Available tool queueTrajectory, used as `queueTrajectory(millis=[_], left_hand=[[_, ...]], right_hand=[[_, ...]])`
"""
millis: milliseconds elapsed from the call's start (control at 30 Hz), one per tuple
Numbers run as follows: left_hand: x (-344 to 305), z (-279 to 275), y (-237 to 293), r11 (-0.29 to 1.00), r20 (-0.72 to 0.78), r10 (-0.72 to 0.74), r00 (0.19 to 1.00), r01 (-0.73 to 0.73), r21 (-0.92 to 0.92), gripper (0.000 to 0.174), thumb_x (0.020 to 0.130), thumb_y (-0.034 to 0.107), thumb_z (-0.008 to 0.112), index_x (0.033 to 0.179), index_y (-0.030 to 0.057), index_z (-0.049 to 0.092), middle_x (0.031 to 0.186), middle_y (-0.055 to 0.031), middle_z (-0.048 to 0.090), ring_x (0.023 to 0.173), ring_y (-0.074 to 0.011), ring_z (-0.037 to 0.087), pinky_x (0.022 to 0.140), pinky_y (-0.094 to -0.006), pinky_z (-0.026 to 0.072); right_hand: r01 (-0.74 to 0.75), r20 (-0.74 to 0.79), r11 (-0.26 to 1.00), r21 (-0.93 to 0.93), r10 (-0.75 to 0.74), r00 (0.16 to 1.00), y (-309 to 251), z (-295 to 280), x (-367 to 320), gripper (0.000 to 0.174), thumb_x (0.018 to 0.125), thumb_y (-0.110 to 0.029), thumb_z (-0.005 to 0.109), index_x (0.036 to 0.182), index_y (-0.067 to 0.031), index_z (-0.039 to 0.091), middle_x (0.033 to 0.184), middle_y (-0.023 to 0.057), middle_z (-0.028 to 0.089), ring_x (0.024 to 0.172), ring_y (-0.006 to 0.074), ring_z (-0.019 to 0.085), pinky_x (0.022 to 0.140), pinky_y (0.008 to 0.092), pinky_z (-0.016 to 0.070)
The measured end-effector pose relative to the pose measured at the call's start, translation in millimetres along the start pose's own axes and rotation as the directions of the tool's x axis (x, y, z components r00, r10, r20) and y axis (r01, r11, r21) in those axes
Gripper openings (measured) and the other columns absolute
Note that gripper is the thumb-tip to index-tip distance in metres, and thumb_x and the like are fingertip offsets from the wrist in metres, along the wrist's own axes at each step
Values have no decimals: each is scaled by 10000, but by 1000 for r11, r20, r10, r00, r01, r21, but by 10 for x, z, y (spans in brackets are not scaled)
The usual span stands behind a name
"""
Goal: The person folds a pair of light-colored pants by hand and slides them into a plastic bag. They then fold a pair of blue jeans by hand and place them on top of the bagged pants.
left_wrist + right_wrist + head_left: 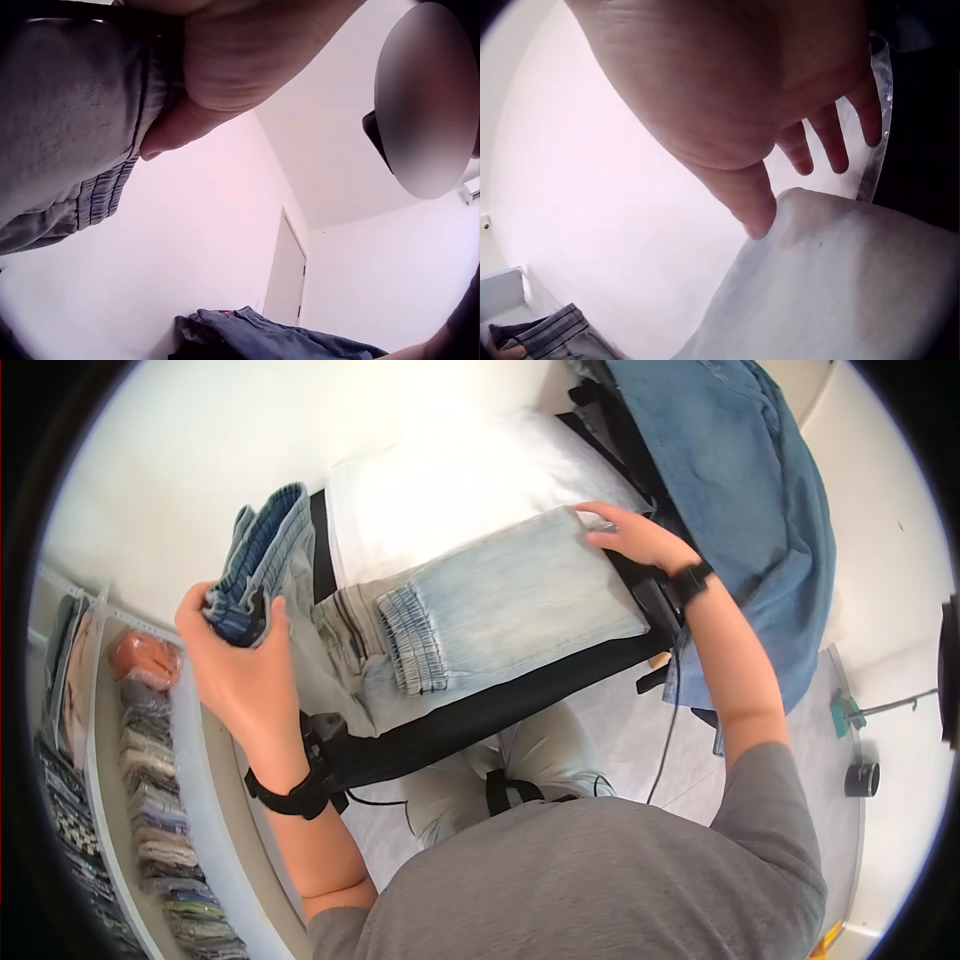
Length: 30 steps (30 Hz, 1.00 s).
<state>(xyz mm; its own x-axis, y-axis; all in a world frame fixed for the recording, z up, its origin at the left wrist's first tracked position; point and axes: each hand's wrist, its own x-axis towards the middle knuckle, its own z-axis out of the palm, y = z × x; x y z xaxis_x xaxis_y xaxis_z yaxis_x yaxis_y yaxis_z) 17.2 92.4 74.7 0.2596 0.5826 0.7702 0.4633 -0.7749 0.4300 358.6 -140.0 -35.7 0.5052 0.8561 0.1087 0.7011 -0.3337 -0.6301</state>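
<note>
A pair of light-blue jeans [530, 590] lies folded across a black surface, with an elastic gathered band [412, 645] on top near its middle. At the left, my left hand [240, 675] grips the raised waistband end of the jeans, thumb on one side and fingers on the other. The left wrist view shows the thumb pressing on the gathered denim [101, 191]. My right hand [645, 540] is at the far right corner of the folded jeans, fingers extended and spread. In the right wrist view its thumb meets the edge of the pale denim [817, 277].
A white, plastic-wrapped pile [450, 480] lies behind the jeans. Darker blue denim [740, 510] hangs over the right side. Shelves with bagged folded clothes [165, 810] stand at the left. A cable [668, 740] hangs from the right wrist. The black surface's front edge [500, 715] faces my body.
</note>
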Motion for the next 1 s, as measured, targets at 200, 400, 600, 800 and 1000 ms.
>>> queueTrajectory(millis=[200, 400, 600, 800, 1000], left_hand=[[8, -21, -43, 1000, -16, -15, 1000, 14, -10, 497, 716, 91, 746, 1140, 48, 491, 1011, -118, 578, 895, -269, 580, 822, -339, 447], [4, -60, -90, 1000, -13, -14, 1000, 15, 26, 502, 721, 95, 748, 1146, 43, 483, 1014, -113, 571, 890, -260, 572, 824, -337, 445], [21, -41, -183, 999, -15, -33, 999, 33, 23, 528, 729, 158, 765, 1163, 42, 487, 1049, -105, 566, 911, -240, 570, 840, -330, 443], [29, -24, -284, 992, -32, -54, 998, 57, 115, 594, 726, 236, 782, 1208, 48, 490, 1074, -104, 596, 937, -214, 593, 859, -323, 446], [32, 10, -236, 994, -25, -66, 998, 68, 81, 601, 722, 233, 791, 1190, 8, 488, 1063, -112, 597, 938, -199, 590, 857, -307, 446]], right_hand=[[-129, 205, 979, -157, 160, 966, 206, 111, 605, 430, 905, -337, 566, 1251, -87, 514, 1134, 145, 591, 1032, 256, 541, 899, 338, 407], [-253, 222, 964, -87, 266, 938, 73, 73, 602, 378, 914, -343, 551, 1134, -37, 539, 1021, 126, 593, 934, 223, 524, 837, 331, 408], [-293, 253, 950, -107, 311, 916, 127, 83, 598, 355, 919, -275, 547, 1149, -12, 488, 1083, 139, 589, 992, 239, 532, 856, 342, 412], [135, 227, 977, -166, -95, 969, -293, -4, -201, 820, 723, -128, 681, 1438, -177, 285, 1464, 213, 271, 1346, 338, 289, 1105, 385, 253], [117, 186, 940, -321, -59, 981, -268, 529, -929, 794, 654, 74, 569, 1379, -202, 402, 1467, 167, 294, 1376, 344, 233, 1101, 433, 251]])
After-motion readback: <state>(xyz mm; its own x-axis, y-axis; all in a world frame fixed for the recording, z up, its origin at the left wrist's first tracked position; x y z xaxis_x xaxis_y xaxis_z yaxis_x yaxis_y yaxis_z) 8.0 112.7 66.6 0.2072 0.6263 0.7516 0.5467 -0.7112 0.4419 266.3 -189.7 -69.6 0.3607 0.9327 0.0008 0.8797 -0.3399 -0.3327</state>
